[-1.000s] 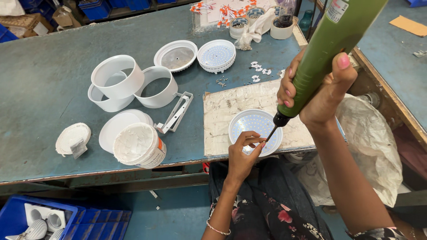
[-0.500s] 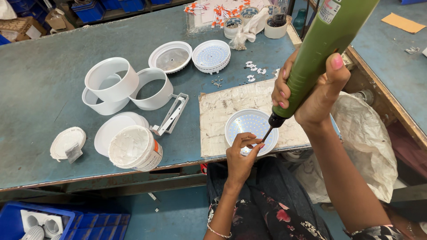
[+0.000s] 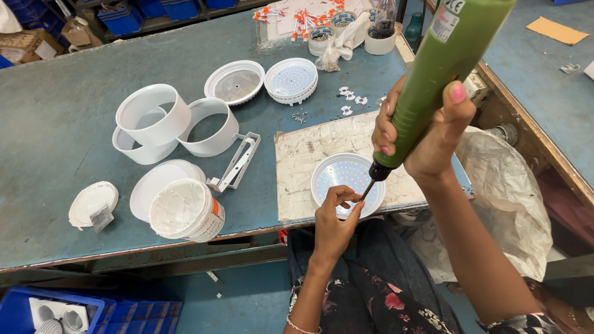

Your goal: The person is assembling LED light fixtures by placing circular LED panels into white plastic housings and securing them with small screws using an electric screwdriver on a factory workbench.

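Note:
My right hand (image 3: 427,133) grips a green electric screwdriver (image 3: 440,68) held upright, its black bit pointing down onto a round white disc (image 3: 343,176) dotted with small points. The disc lies on a worn whitish board (image 3: 309,154) at the table's front edge. My left hand (image 3: 334,216) reaches up from below, its fingertips pinched at the disc's near rim right beside the bit tip. Whatever small part sits under the fingertips is hidden.
To the left are white ring housings (image 3: 154,117), a white metal bracket (image 3: 238,164), a paste tub (image 3: 185,210) and its lid (image 3: 91,203). More round discs (image 3: 291,80) and small white clips (image 3: 349,99) lie behind. A blue bin (image 3: 62,312) sits under the blue table (image 3: 55,124).
The view has shifted slightly; the screwdriver bit and my left fingers stay at the disc's near rim, with the hands barely moved.

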